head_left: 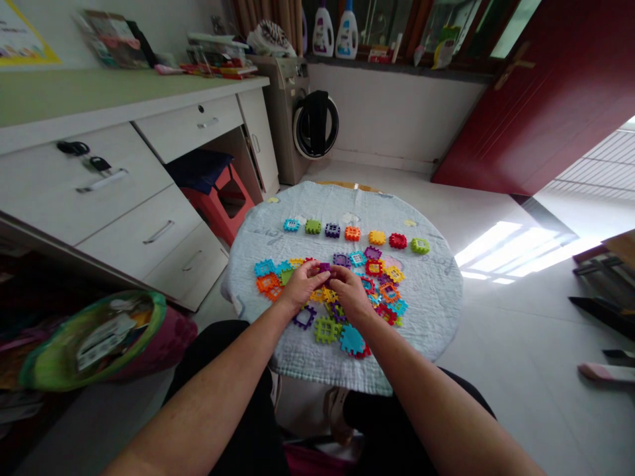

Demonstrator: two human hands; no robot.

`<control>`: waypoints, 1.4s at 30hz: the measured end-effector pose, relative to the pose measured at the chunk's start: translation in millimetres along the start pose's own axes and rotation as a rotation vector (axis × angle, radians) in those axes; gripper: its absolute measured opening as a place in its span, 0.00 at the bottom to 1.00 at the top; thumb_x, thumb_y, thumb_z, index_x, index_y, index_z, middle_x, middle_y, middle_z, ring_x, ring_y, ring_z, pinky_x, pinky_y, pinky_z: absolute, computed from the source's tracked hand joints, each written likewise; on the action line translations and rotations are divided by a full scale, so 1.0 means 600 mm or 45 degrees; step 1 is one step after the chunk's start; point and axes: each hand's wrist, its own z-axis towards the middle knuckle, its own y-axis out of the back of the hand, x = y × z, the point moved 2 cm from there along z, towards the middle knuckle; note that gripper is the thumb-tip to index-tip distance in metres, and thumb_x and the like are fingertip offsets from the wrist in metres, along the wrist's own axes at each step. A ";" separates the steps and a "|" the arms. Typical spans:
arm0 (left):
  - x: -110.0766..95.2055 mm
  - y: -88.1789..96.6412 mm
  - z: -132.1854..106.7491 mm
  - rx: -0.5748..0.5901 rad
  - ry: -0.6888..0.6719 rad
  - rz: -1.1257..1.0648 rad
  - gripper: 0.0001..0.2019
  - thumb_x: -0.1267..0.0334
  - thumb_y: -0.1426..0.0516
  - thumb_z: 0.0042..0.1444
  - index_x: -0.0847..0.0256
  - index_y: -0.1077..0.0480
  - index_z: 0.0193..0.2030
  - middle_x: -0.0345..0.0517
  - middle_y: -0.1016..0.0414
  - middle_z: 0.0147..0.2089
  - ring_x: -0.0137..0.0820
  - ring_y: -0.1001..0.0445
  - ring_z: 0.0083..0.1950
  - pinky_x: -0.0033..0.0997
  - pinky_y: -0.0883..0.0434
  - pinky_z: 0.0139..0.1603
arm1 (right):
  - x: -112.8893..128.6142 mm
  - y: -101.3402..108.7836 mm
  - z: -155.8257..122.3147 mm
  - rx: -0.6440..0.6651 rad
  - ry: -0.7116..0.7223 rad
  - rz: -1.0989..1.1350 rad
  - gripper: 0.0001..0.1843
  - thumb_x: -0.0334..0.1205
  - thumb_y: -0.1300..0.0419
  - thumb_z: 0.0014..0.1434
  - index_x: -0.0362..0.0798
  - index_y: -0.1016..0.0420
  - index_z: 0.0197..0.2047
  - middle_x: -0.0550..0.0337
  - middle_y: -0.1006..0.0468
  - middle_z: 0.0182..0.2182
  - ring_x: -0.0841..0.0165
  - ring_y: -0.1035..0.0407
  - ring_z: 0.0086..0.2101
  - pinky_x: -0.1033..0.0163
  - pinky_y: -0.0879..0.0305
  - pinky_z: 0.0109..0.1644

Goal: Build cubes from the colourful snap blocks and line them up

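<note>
Between the fingertips of my left hand [302,284] and my right hand [348,286] is a purple building block piece [325,267], gripped from both sides above the table. Fingers cover part of it. Under and around my hands lies a loose heap of notched square pieces in several colours, such as an orange piece [268,282], a green lattice piece [327,330] and a blue piece [352,339]. Beyond the heap stands a row of assembled blocks, from a blue block [292,225] on the left to a light green block [420,246] on the right.
A pale cloth [421,317] covers the round table. To the left are a white drawer cabinet [114,178], a red stool [233,205] and a waste bin [163,330]. A washing machine [285,119] with its door open stands behind, and a red door [536,99] is at right.
</note>
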 end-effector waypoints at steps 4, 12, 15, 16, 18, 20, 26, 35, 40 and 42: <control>-0.007 0.001 -0.002 0.006 -0.023 0.036 0.26 0.57 0.30 0.40 0.65 0.29 0.46 0.50 0.21 0.42 0.35 0.23 0.43 0.36 0.28 0.47 | 0.002 0.000 0.002 0.058 0.047 -0.109 0.21 0.34 0.45 0.47 0.49 0.23 0.45 0.59 0.19 0.41 0.64 0.27 0.43 0.57 0.33 0.52; -0.004 0.010 0.003 -0.093 -0.122 0.228 0.29 0.58 0.29 0.38 0.63 0.30 0.47 0.50 0.21 0.44 0.39 0.22 0.47 0.42 0.28 0.53 | 0.007 0.004 -0.003 0.044 0.107 -0.405 0.26 0.31 0.45 0.47 0.51 0.25 0.50 0.58 0.21 0.47 0.63 0.30 0.48 0.53 0.36 0.57; -0.020 0.034 0.017 -0.127 -0.176 0.306 0.30 0.58 0.30 0.37 0.62 0.33 0.47 0.50 0.21 0.44 0.37 0.22 0.45 0.41 0.27 0.50 | 0.017 0.014 -0.003 0.015 0.071 -0.374 0.25 0.33 0.45 0.47 0.49 0.27 0.51 0.56 0.23 0.48 0.64 0.30 0.48 0.56 0.36 0.56; -0.029 0.047 0.026 -0.143 -0.205 0.370 0.29 0.58 0.30 0.37 0.62 0.33 0.47 0.49 0.22 0.43 0.37 0.22 0.44 0.41 0.27 0.49 | 0.022 0.019 -0.003 -0.007 0.056 -0.366 0.25 0.34 0.44 0.47 0.49 0.28 0.51 0.56 0.24 0.48 0.65 0.30 0.48 0.57 0.36 0.55; -0.054 0.081 0.051 -0.199 -0.303 0.581 0.28 0.58 0.30 0.38 0.62 0.33 0.46 0.48 0.22 0.43 0.37 0.23 0.44 0.39 0.28 0.49 | 0.031 0.029 -0.002 -0.054 0.016 -0.349 0.24 0.35 0.44 0.47 0.49 0.29 0.50 0.55 0.25 0.48 0.65 0.30 0.47 0.57 0.34 0.52; -0.081 0.120 0.083 -0.265 -0.369 0.834 0.26 0.60 0.32 0.40 0.62 0.32 0.47 0.47 0.23 0.43 0.36 0.24 0.45 0.38 0.28 0.50 | 0.039 0.038 -0.001 -0.090 -0.036 -0.325 0.24 0.36 0.44 0.47 0.50 0.29 0.50 0.54 0.25 0.48 0.65 0.30 0.46 0.58 0.33 0.49; -0.126 0.218 0.182 -0.516 -0.344 1.660 0.23 0.64 0.35 0.41 0.63 0.30 0.47 0.50 0.26 0.47 0.40 0.27 0.50 0.37 0.31 0.53 | 0.045 0.044 -0.003 -0.100 -0.085 -0.348 0.20 0.38 0.44 0.48 0.49 0.28 0.47 0.54 0.24 0.43 0.64 0.30 0.43 0.58 0.33 0.45; -0.125 0.273 0.283 -0.156 -0.227 2.101 0.22 0.65 0.37 0.38 0.60 0.27 0.46 0.49 0.26 0.48 0.41 0.27 0.48 0.34 0.31 0.49 | 0.041 0.048 0.000 -0.066 -0.089 -0.439 0.20 0.37 0.44 0.49 0.50 0.29 0.48 0.55 0.25 0.41 0.64 0.31 0.43 0.59 0.34 0.44; -0.143 0.283 0.333 -0.108 -0.181 2.168 0.20 0.66 0.36 0.34 0.57 0.26 0.40 0.48 0.24 0.46 0.42 0.28 0.50 0.33 0.33 0.52 | 0.042 0.048 -0.001 -0.053 -0.116 -0.429 0.19 0.37 0.43 0.49 0.49 0.29 0.46 0.55 0.26 0.40 0.64 0.31 0.41 0.60 0.33 0.41; -0.145 0.290 0.352 -0.109 -0.103 2.171 0.19 0.65 0.35 0.33 0.57 0.26 0.38 0.50 0.24 0.47 0.44 0.28 0.52 0.34 0.33 0.52 | 0.043 0.047 -0.002 -0.051 -0.124 -0.434 0.19 0.37 0.44 0.50 0.49 0.29 0.47 0.55 0.26 0.39 0.65 0.31 0.39 0.61 0.34 0.39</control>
